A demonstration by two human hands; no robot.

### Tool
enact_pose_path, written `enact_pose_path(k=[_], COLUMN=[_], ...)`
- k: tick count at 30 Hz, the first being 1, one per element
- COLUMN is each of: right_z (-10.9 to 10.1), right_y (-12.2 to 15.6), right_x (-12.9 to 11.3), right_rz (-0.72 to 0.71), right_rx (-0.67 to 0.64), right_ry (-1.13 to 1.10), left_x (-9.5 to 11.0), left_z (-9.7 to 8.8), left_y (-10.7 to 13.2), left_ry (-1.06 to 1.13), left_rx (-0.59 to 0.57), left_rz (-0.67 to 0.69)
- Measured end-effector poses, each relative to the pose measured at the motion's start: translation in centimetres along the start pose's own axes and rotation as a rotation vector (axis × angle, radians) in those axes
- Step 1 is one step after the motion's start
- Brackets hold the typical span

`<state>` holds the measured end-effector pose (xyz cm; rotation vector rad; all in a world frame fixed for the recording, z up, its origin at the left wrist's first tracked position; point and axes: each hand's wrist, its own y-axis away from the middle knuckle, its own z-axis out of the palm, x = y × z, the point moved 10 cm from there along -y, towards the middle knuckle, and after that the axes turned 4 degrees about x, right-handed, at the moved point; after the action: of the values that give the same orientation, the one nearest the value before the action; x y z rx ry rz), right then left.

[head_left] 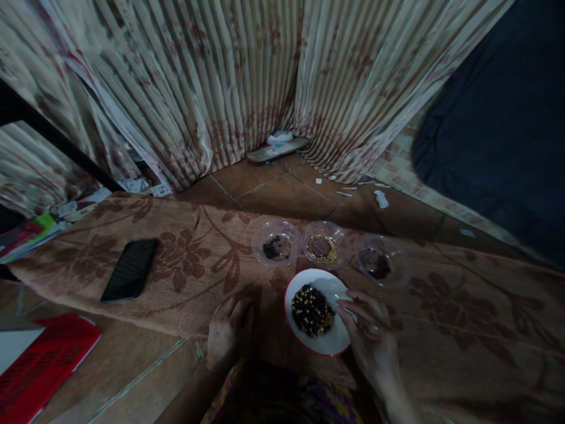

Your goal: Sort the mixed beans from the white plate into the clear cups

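Note:
A white plate (335,344) with a red rim holds a pile of mixed dark and yellow seeds (311,311). My right hand (371,335) is over the plate's right side, its fingers pinched on a thin pale tool that looks like tweezers (339,299); its tip is hard to make out. My left hand (229,330) rests on the cloth left of the plate with fingers curled in and nothing visible in them. Behind the plate stand three clear plastic bowls: one with black seeds (276,247), one with yellow seeds (324,253), one with dark reddish seeds (375,263).
A brown floral cloth (185,294) covers the low table. A black phone (130,270) lies on its left part. Beyond the table are striped curtains (247,76), a skateboard (278,150) and paper scraps (381,199) on the tiles. A red item (53,359) is at lower left.

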<state>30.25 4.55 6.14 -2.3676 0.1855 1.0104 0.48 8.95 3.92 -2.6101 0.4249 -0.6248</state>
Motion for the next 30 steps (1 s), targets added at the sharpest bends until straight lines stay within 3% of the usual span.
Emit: enact_pose_path(k=[14, 21, 30], right_z=[-0.1, 0.0, -2.3], right_y=[-0.1, -0.1, -1.9], right_x=[-1.4, -1.1, -2.0], right_rz=[-0.107, -0.081, -0.06], right_rx=[0.038, 0.032, 0.111], right_ry=[0.021, 0.034, -0.001], left_x=[-0.2, -0.2, 0.2], left_z=[0.3, 0.3, -0.1], left_y=[0.2, 0.1, -0.1], left_ry=[0.03, 0.032, 0.013], left_rx=[0.002, -0.005, 0.0], left_rz=[-0.001, -0.002, 0.0])
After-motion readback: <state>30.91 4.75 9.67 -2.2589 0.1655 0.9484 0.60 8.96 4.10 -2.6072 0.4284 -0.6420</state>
